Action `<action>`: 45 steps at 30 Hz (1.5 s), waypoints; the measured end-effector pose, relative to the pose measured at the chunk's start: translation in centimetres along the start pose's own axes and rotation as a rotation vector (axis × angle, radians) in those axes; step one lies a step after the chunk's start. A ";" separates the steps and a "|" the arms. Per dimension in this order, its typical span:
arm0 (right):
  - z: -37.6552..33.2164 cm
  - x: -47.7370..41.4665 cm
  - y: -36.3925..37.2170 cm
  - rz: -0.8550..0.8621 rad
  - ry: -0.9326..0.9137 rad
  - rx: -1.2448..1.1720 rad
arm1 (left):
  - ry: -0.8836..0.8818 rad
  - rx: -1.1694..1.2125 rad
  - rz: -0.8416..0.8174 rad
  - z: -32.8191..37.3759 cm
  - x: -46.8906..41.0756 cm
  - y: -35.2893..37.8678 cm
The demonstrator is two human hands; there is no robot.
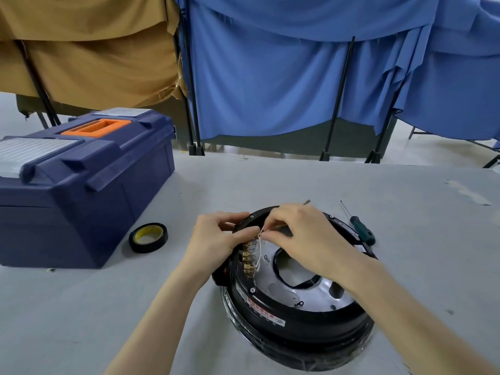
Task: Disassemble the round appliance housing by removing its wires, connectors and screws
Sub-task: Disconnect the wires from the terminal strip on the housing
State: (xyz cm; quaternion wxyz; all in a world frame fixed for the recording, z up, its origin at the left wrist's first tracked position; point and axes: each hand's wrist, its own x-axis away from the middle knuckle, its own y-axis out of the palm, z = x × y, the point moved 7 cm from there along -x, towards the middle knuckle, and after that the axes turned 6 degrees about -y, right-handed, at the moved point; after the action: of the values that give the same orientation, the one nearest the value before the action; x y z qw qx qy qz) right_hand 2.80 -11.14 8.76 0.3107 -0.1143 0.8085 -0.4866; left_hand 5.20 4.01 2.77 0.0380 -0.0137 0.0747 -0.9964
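Observation:
The round black appliance housing [297, 318] lies on the grey table with its silver metal inner plate [316, 296] facing up. A row of brass connectors [247, 257] sits along its left inner rim. Thin white wires [259, 251] run up from the connectors. My left hand [216, 240] grips the housing's upper-left rim, its thumb and fingers pinching the wires. My right hand [305, 236] reaches over the top of the housing and pinches the same white wires at its fingertips. Small screws [253, 290] show on the black rim.
A dark blue toolbox [81, 185] with an orange handle stands at the left. A black roll of tape [148, 237] lies between it and the housing. A green-handled screwdriver [361, 228] rests just right of the housing. Blue and tan curtains hang behind the table.

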 end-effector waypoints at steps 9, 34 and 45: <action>2.2 1.6 -0.6 -0.145 0.157 -0.071 | -0.035 0.120 -0.022 -1.1 -0.2 0.2; -0.1 -4.1 2.7 -0.270 0.153 0.060 | -0.005 0.215 -0.079 -1.5 0.2 0.5; 1.3 -4.5 2.5 -0.300 0.269 -0.172 | 0.025 0.170 -0.095 -1.4 0.2 0.4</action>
State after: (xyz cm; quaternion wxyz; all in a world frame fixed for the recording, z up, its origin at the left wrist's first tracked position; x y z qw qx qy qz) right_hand 7.43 -8.60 7.94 0.1133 -0.1932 0.8551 -0.4676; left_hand 4.98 3.83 1.30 -0.0093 -0.0014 -0.0102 -0.9999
